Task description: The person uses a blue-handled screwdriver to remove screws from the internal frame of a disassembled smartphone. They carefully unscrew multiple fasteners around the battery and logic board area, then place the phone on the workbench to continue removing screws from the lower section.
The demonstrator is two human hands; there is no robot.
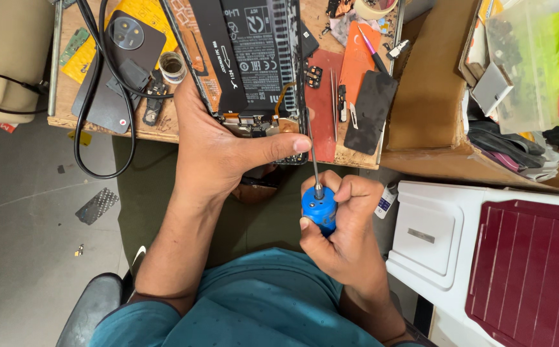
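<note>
The right hand (347,222), nearest the body, has its fingers wrapped tight around the blue handle of a small screwdriver (318,209). Its thin metal stem points up to the bottom edge of the opened phone (247,64). The left hand (218,148) grips that phone from the side, fingers closed on its frame and the thumb pressed along the bottom edge, near the tip. The phone lies on the wooden surface (164,128) with its black battery showing. To do this well, I think the stem should stay straight, turn slowly, and the left hand should hold the phone very still. Farther off lie tweezers (334,103) and a dark phone back cover (122,61).
</note>
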